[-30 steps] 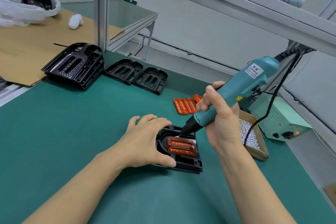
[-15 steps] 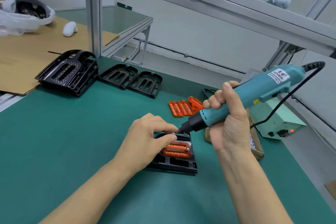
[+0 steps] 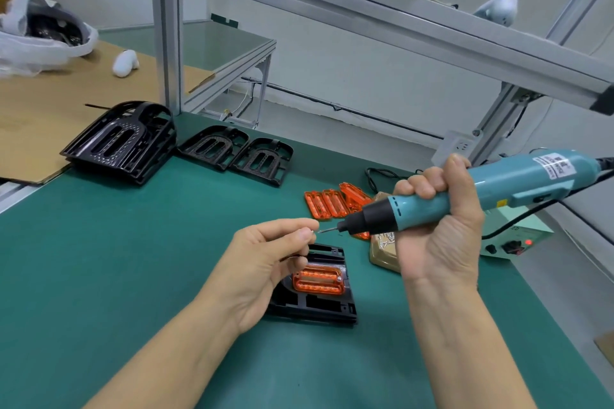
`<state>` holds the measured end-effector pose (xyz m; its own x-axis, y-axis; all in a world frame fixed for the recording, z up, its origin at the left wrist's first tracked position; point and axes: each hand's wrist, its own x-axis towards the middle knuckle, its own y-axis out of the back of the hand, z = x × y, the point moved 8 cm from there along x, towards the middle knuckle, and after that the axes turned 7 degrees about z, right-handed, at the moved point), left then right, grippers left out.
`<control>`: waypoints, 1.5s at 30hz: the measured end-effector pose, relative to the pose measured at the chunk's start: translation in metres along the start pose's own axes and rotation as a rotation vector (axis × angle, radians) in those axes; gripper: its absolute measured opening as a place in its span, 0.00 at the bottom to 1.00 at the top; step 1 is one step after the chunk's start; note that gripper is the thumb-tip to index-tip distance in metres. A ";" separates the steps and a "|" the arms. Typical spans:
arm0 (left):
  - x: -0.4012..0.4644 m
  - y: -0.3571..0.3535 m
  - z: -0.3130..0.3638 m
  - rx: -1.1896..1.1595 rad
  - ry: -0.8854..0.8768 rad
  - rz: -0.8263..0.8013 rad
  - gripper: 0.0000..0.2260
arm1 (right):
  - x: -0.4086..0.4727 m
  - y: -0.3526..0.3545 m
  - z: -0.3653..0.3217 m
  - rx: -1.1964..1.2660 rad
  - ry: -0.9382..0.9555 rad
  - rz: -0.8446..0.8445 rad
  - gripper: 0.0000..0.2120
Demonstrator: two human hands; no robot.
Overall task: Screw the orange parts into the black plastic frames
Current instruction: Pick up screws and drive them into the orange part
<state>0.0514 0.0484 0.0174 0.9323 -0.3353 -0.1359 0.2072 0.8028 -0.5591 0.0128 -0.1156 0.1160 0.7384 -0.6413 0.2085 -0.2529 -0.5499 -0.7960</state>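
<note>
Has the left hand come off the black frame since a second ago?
Yes. The left hand has lifted off the black frame, which lies on the green mat, and now pinches a small screw at the electric screwdriver tip.

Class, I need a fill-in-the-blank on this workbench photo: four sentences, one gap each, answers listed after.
1. The right hand grips a teal electric ____.
2. The left hand pinches a small screw at the tool's ____.
3. An orange part sits in the ____ frame on the mat.
4. The workbench mat is ____ in colour.

Answers: screwdriver; tip; black; green
</note>
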 end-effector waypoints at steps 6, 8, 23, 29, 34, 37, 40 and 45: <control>-0.002 -0.003 -0.003 -0.114 0.083 -0.029 0.07 | -0.003 -0.005 -0.001 0.015 0.006 -0.009 0.07; -0.001 -0.002 -0.003 -0.110 0.083 -0.027 0.06 | -0.003 -0.006 -0.001 0.014 0.008 -0.008 0.07; -0.002 0.001 -0.001 -0.054 -0.005 0.032 0.06 | -0.007 -0.008 0.001 -0.026 0.031 -0.052 0.06; -0.001 0.008 0.008 0.034 -0.167 0.141 0.10 | -0.012 -0.015 0.004 -0.049 0.069 -0.118 0.07; 0.000 0.013 0.012 0.058 -0.217 0.169 0.11 | -0.013 -0.009 0.010 -0.021 0.067 -0.038 0.07; 0.001 0.011 0.007 -0.038 -0.159 0.137 0.05 | -0.011 -0.005 0.010 0.000 0.086 0.008 0.07; 0.003 0.011 0.002 -0.065 -0.131 0.135 0.06 | -0.011 -0.004 0.010 -0.001 0.101 0.009 0.07; 0.004 0.013 -0.003 -0.080 -0.102 0.159 0.05 | -0.014 -0.005 0.014 -0.021 0.112 -0.033 0.07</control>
<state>0.0567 0.0565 0.0074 0.9773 -0.1529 -0.1464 0.0348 0.7982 -0.6013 0.0121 -0.0961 0.1093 0.6726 -0.6778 0.2970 -0.2439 -0.5820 -0.7758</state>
